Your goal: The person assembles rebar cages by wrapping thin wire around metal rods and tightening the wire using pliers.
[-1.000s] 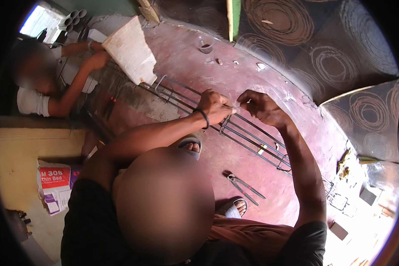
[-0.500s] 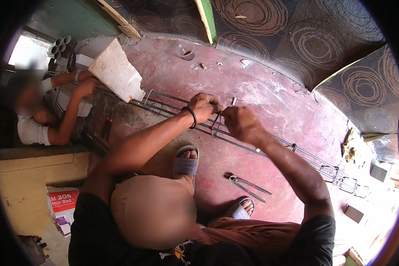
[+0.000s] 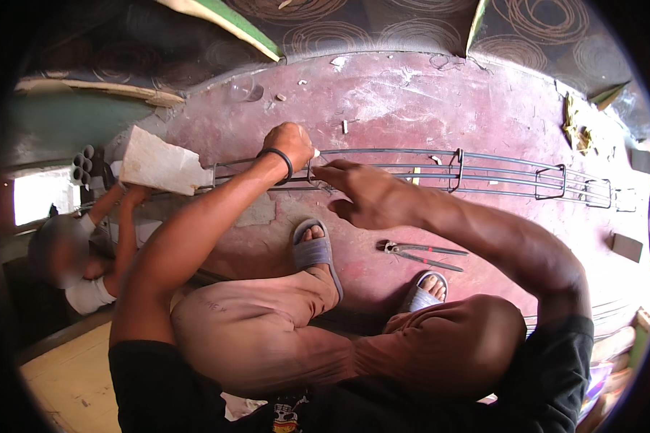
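As I see it remotely, left grip point(image 3: 289, 142) is clenched, any contents hidden; right grip point(image 3: 372, 193) is released, fingers part-spread. Rebar cage point(image 3: 458, 173) runs under left wrist and right fingertips. End-cutting pincers point(image 3: 415, 249) lie on pink floor point(image 3: 412, 108), body-side of right grip.

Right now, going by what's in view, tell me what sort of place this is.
Probably a small building site or workshop: a long rebar cage, long-handled pincers on the floor, and a stack of grey pipes.
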Action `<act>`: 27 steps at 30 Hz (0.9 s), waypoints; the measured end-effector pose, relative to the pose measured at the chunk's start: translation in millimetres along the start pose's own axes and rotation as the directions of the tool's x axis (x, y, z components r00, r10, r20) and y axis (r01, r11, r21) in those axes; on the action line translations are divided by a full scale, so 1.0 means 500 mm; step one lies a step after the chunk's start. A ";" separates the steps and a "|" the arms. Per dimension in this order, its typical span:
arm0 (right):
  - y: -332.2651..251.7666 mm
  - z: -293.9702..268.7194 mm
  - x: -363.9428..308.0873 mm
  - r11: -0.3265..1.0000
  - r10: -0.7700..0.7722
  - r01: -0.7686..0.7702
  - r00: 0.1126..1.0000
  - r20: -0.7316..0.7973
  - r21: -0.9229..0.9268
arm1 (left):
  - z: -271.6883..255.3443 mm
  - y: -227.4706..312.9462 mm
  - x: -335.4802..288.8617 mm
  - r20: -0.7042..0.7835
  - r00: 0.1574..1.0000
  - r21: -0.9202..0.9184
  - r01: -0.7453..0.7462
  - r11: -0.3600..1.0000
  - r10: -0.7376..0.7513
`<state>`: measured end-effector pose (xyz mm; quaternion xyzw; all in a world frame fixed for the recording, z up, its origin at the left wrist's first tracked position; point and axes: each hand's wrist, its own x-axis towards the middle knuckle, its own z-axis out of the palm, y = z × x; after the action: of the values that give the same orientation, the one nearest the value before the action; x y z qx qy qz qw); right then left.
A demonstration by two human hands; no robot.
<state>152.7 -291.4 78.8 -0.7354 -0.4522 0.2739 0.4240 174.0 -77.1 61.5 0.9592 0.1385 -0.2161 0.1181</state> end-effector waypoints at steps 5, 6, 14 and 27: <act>0.160 0.112 -0.212 0.976 0.131 -0.127 0.991 -0.012 0.177 | -0.003 -0.041 -0.003 -0.019 0.994 -0.176 -0.108 0.979 0.106; 0.186 0.155 -0.263 0.978 0.206 -0.205 0.973 -0.100 0.027 | -0.017 -0.038 0.000 0.026 0.975 -0.174 -0.212 0.962 0.220; 0.317 0.349 -0.400 0.766 0.328 -0.386 0.922 -0.204 -0.514 | -0.104 -0.021 0.031 0.304 0.313 0.256 -0.936 0.240 0.900; 0.074 0.016 -0.302 0.871 0.237 -0.347 0.917 0.322 0.347 | -0.166 -0.082 0.023 0.526 0.790 -0.269 -0.198 0.943 0.316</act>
<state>95.8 -432.4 45.6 -0.6500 -0.3231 0.5184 0.4521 202.7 -12.8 122.6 0.8460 -0.0139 -0.4552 0.2774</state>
